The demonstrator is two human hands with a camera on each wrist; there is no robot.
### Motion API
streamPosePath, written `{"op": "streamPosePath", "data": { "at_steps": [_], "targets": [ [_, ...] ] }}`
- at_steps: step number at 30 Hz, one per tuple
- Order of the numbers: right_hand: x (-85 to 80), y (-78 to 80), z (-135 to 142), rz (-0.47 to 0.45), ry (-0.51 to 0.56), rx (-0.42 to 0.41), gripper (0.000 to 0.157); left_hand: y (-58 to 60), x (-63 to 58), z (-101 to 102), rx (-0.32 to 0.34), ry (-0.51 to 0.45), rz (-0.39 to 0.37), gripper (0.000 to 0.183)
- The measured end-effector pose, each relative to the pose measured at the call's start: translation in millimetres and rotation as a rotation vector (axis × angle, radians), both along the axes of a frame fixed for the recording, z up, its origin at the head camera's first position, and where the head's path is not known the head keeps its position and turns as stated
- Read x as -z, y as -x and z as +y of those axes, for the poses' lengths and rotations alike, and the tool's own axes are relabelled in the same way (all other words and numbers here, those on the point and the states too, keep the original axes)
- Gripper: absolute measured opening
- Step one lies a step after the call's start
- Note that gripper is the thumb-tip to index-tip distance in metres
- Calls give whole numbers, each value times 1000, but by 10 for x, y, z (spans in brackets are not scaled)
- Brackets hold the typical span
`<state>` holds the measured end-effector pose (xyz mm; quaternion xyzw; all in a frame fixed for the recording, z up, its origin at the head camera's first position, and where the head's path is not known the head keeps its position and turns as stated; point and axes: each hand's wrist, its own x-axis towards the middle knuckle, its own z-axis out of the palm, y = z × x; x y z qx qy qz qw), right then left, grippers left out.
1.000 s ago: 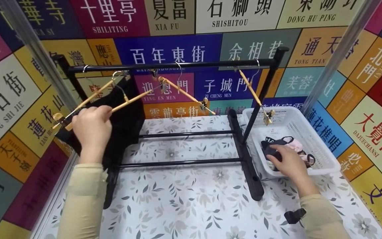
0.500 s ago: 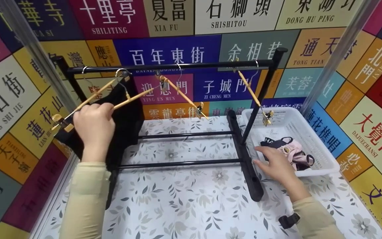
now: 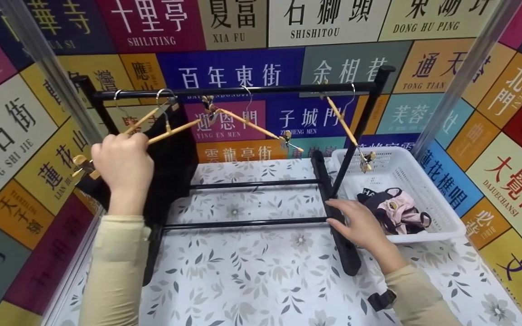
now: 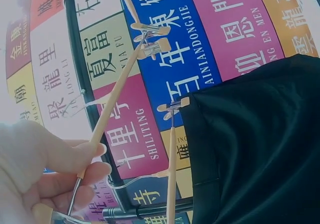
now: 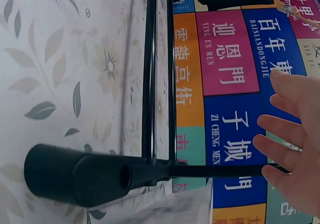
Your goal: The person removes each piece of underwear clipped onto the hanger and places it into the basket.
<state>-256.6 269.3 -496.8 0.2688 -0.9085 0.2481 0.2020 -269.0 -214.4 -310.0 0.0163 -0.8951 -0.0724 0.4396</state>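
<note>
My left hand [image 3: 125, 167] grips one end of a wooden clip hanger [image 3: 177, 131], whose hook stays on the black rack's top bar [image 3: 279, 88]. In the left wrist view, thumb and fingers pinch the wooden bar of this hanger [image 4: 117, 91]. Behind it, a black garment [image 3: 172, 167] is clipped to another wooden hanger [image 4: 172, 169] at the rack's left end. My right hand [image 3: 363, 228] holds nothing, its fingers extended over the rack's right foot [image 3: 349, 258]. The right wrist view shows its fingers [image 5: 282, 131] spread apart.
A white basket [image 3: 451, 217] with a pile of pink and dark clothing [image 3: 399, 206] stands right of the rack. Two more clip hangers, a middle one [image 3: 252, 122] and a right one [image 3: 342, 120], hang from the bar. Low crossbars [image 3: 252, 223] join the rack's feet.
My right hand has moved left from the clothing in the basket to the rack's right foot. My left hand keeps its grip on the hanger. The middle hanger has swung slightly.
</note>
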Motion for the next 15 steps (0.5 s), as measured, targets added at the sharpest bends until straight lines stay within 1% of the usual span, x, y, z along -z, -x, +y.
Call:
{"op": "streamPosePath", "data": {
  "at_steps": [5, 10, 15],
  "targets": [
    [2, 8, -87, -19, 3, -19, 46, -12, 33, -28, -12, -13, -10, 18],
    [8, 14, -182, -22, 25, -52, 45, -31, 40, -69, -8, -34, -4, 17],
    [-6, 36, -291, -29, 10, -68, 45, -69, 47, -89, 6, -42, 39, 15]
  ]
}}
